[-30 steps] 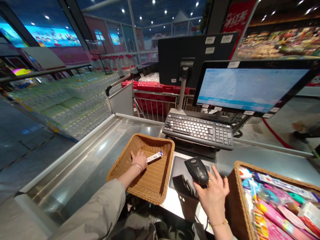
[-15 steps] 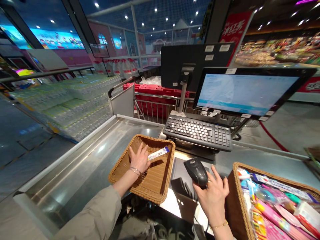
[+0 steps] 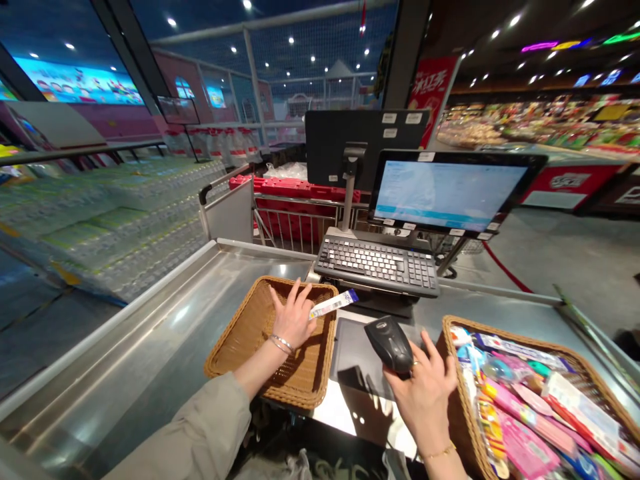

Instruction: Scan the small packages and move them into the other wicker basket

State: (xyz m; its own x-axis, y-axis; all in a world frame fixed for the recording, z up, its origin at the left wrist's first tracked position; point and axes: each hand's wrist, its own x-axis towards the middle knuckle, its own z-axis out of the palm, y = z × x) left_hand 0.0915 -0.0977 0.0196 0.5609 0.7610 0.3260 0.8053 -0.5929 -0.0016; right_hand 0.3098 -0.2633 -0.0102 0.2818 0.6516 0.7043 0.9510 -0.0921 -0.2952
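Over a shallow brown wicker basket (image 3: 233, 347), my left hand (image 3: 291, 321) grips a slim white packet (image 3: 332, 305) by its near end. The packet has a blue tip and what looks like a barcode on its upper face. Its far end sticks out past the basket's right side. A black handheld barcode scanner (image 3: 389, 341) is in my right hand (image 3: 427, 393), its head pointing up and left toward the packet. Some of my right fingers are raised off the scanner. Nothing else shows inside the left basket.
A second wicker basket (image 3: 453, 380), full of colourful packaged goods, stands at the right. A keyboard (image 3: 377, 263) and a lit monitor (image 3: 445, 193) are behind my hands. The metal counter (image 3: 165, 333) has a raised left edge. A trolley (image 3: 227, 213) stands beyond it.
My left hand has lifted the packet up and to the right, from inside the basket to over its rim. The scanner stays in my right hand. The camera view has turned slightly right.
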